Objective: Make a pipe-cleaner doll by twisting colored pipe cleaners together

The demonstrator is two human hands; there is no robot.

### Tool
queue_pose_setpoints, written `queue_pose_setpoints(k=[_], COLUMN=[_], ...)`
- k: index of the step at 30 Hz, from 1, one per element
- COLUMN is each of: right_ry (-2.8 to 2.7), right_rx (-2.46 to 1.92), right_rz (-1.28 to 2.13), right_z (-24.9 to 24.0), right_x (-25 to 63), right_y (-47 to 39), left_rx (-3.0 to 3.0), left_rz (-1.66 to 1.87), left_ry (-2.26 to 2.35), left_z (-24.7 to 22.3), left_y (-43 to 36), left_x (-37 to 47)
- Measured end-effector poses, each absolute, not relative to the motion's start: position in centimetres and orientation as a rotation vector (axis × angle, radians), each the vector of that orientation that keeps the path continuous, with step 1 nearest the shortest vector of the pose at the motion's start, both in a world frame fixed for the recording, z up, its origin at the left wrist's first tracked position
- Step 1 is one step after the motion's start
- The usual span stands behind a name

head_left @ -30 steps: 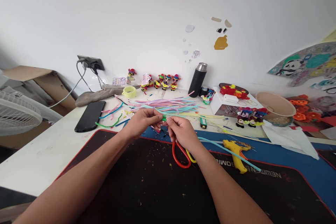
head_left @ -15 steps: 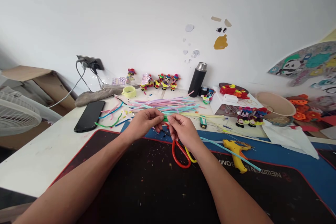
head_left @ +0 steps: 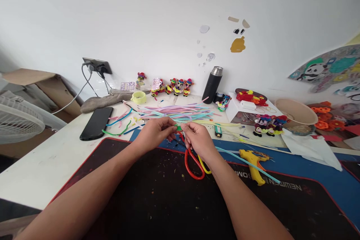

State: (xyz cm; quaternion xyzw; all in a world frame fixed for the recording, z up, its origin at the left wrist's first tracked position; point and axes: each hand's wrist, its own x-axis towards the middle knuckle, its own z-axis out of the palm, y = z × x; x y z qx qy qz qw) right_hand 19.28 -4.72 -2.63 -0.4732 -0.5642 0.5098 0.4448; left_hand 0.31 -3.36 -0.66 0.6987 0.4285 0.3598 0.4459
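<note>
Between my two hands is a small green piece (head_left: 179, 128), pinched from both sides by fingertips and mostly covered by them. My left hand (head_left: 157, 132) holds its left end between thumb and forefinger. On the right end, my right hand (head_left: 198, 137) has thumb and fingers closed. Scissors with red and yellow handles (head_left: 194, 170) lie just below my right hand, their blades partly hidden. Behind the hands is a pile of pastel fuzzy sticks (head_left: 177, 111).
A yellow glue gun (head_left: 254, 165) and a light-blue stick (head_left: 264, 172) lie on the right of the black mat (head_left: 174, 202). Further out are a phone (head_left: 96, 123), tape roll (head_left: 138, 98), black flask (head_left: 213, 85), small dolls (head_left: 178, 87) and a beige bowl (head_left: 295, 110).
Both hands stay close together on the green piece, with only slight finger movement; a little more green shows between them. The view has shifted slightly.
</note>
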Motion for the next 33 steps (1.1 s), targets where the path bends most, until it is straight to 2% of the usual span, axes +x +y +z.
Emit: queue_pose_setpoints(k=[11, 21, 33], right_ry=[-1.426, -1.487, -1.363], right_rx=[-1.186, -1.265, -1.15], right_rz=[1.204, 1.157, 1.26], right_z=[-2.34, -2.44, -1.93], right_x=[19.18, 19.41, 19.18], right_y=[-4.76, -4.71, -4.78], left_rx=[1.494, 2.039, 1.435], left_rz=[0.896, 0.864, 0.916], left_ry=[0.915, 1.181, 0.857], left_z=[-1.3, -1.04, -1.6], left_y=[-2.87, -3.23, -2.81], left_x=[0.56, 0.11, 0.82])
